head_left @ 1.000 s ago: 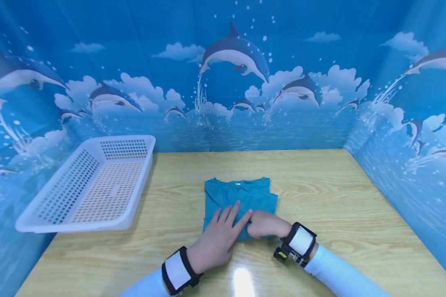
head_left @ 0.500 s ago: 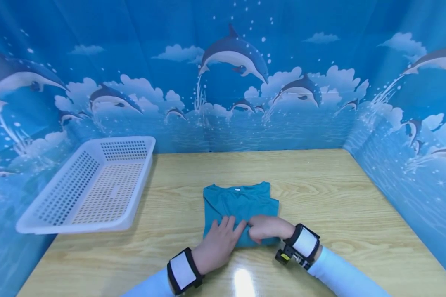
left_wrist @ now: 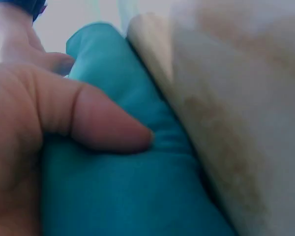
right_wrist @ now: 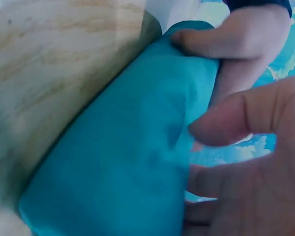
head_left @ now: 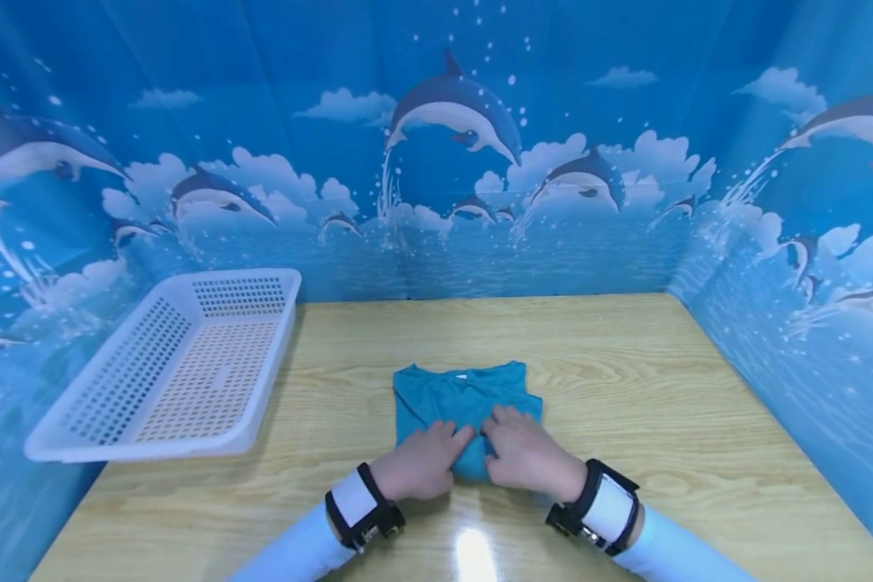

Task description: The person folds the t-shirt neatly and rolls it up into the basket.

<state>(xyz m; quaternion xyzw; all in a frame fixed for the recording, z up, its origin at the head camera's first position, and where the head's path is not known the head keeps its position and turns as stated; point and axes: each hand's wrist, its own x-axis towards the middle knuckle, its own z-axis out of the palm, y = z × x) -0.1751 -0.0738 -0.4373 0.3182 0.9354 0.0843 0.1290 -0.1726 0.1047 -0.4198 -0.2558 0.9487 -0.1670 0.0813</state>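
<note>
A teal shirt (head_left: 444, 396) lies folded on the table, its neckline and small white tag facing the far side. My left hand (head_left: 422, 461) grips the near, thick fold of it. In the left wrist view the left thumb (left_wrist: 113, 123) presses along the front of the fold. Close beside it, my right hand (head_left: 531, 453) holds the same fold farther right. The right wrist view has the right thumb (right_wrist: 221, 123) touching the cloth's edge, with curled fingers against the cloth below. Parts of the shirt's near edge are hidden under both hands.
A white plastic basket (head_left: 265, 400) with perforated walls stands at the left of the wood-patterned table (head_left: 626, 364), with nothing seen inside. A blue dolphin-print curtain (head_left: 262, 121) encloses the back and sides.
My left hand's fingers, spread flat over the shirt before, have drawn nearer and bent. My right hand has gone from fist-like to fingers over the fold. The shirt has slid slightly nearer.
</note>
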